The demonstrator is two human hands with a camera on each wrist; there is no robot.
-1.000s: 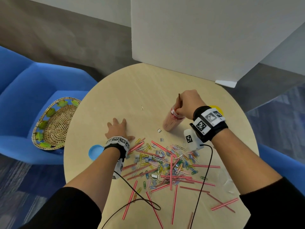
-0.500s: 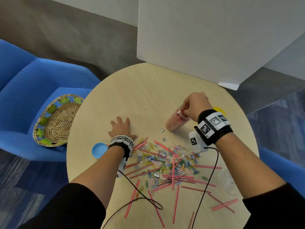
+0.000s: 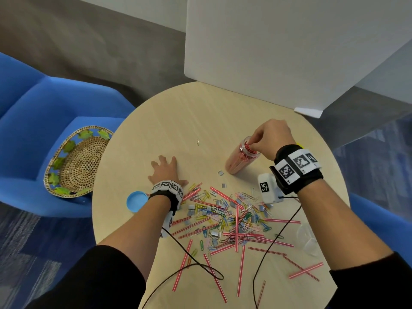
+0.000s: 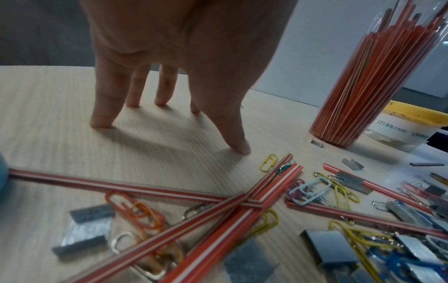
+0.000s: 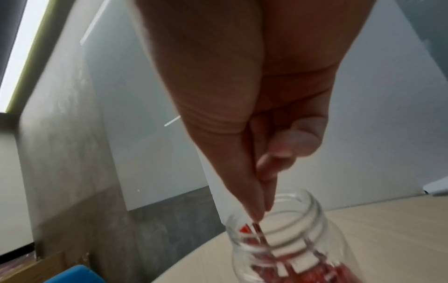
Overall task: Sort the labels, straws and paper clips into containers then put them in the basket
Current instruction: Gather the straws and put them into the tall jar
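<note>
Fingers: my right hand [image 3: 273, 138] pinches a straw [image 5: 259, 232] into the jar [image 3: 242, 158]; left hand [image 3: 165, 169] splayed flat, holding nothing.
Left: I judge most straws, clips beside jar unsorted.

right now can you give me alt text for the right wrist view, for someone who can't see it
The right hand pinches a red-and-white straw between its fingers, lowering it through the open mouth of a clear plastic jar already holding many straws. The jar stands on a light wooden table, with a white panel and grey wall behind.
</note>
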